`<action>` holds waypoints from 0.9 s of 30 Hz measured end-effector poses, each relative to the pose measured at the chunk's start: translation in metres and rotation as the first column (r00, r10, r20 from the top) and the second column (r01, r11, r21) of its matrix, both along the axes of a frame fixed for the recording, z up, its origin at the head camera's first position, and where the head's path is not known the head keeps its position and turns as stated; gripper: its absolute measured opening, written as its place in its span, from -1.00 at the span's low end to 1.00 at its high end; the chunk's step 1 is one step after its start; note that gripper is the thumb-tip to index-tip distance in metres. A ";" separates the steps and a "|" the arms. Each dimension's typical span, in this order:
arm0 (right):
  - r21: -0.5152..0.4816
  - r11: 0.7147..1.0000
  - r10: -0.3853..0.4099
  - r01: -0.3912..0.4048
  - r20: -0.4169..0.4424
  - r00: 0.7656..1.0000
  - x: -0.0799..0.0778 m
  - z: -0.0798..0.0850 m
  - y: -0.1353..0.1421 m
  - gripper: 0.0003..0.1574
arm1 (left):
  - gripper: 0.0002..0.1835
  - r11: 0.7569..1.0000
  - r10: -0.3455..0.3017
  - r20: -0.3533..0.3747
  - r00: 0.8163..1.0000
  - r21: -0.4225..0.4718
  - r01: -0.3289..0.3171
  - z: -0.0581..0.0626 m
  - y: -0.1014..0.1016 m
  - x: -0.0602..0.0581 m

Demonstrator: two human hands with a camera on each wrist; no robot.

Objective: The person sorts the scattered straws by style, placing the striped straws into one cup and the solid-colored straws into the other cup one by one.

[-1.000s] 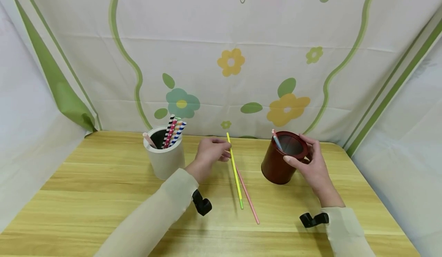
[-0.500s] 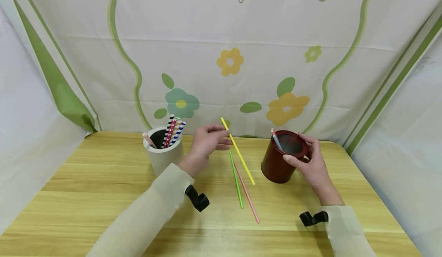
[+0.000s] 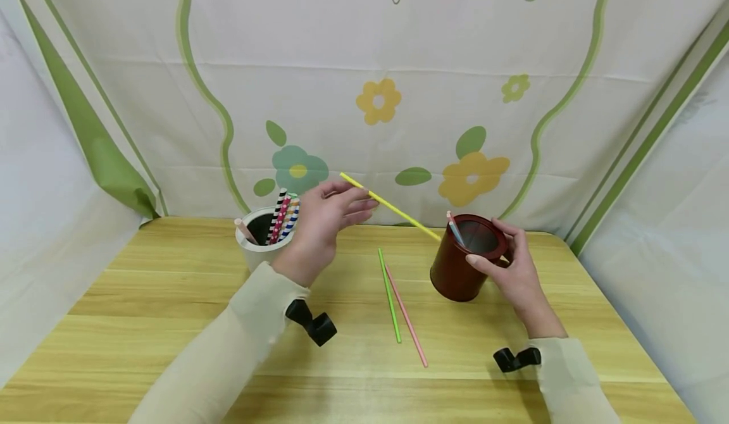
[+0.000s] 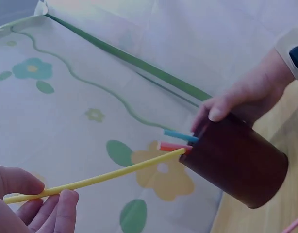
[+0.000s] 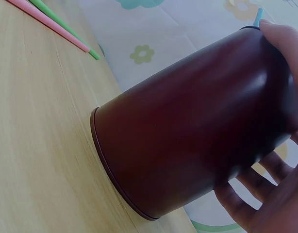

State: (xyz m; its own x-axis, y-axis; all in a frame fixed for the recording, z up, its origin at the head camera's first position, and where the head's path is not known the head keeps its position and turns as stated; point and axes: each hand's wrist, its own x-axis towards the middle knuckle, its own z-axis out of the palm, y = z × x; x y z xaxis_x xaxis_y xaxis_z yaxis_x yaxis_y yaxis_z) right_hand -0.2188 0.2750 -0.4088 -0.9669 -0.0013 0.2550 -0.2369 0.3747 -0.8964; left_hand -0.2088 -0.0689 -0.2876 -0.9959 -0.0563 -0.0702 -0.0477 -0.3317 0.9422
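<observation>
Between thumb and fingers, my left hand (image 3: 327, 221) pinches a yellow straw (image 3: 401, 213) near its upper end. The straw slants down to the right, and its lower end overlaps the rim of the dark red mug (image 3: 460, 272) in the head view. In the left wrist view the yellow straw (image 4: 115, 173) points at the mug's mouth, close to a blue straw (image 4: 180, 136) and a pink straw (image 4: 171, 146) standing inside. My right hand (image 3: 512, 278) grips the mug (image 5: 188, 126) around its rim and handle side. A green straw (image 3: 390, 295) and a pink straw (image 3: 407, 316) lie on the table.
At the left stands a white cup (image 3: 256, 256) with several patterned paper straws (image 3: 279, 221) in it, partly behind my left hand. A flowered cloth (image 3: 342, 44) hangs along the back edge of the wooden table (image 3: 114, 323).
My left hand has lifted the yellow straw off the table, away from the green one, and tilted it so its lower end swings right to the mug. My right hand stays on the mug.
</observation>
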 end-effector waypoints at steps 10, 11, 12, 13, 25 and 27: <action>-0.010 1.000 -0.002 0.002 0.011 1.000 0.001 0.000 0.001 0.06 | -0.95 0.994 -0.061 -0.076 0.995 0.090 0.067 0.027 -0.015 0.009; -0.011 1.000 -0.003 0.003 0.010 1.000 0.001 0.000 0.001 0.06 | -0.96 0.993 -0.060 -0.083 0.995 0.100 0.069 0.028 -0.015 0.009; -0.011 1.000 -0.004 0.004 0.008 1.000 0.001 0.000 0.001 0.06 | -0.96 0.992 -0.059 -0.090 0.994 0.102 0.068 0.029 -0.015 0.009; -0.011 1.000 -0.005 0.005 0.007 1.000 0.001 0.000 0.001 0.06 | -0.96 0.993 -0.057 -0.095 0.994 0.100 0.067 0.030 -0.015 0.009; -0.010 1.000 -0.003 0.003 0.011 1.000 0.001 -0.002 0.001 0.06 | -0.88 0.993 -0.086 -0.083 0.993 0.076 0.093 0.022 0.009 0.006; -0.006 1.000 -0.003 0.003 0.011 1.000 0.001 -0.001 0.001 0.06 | -0.89 0.992 -0.099 -0.087 0.991 0.065 0.104 0.021 0.014 0.005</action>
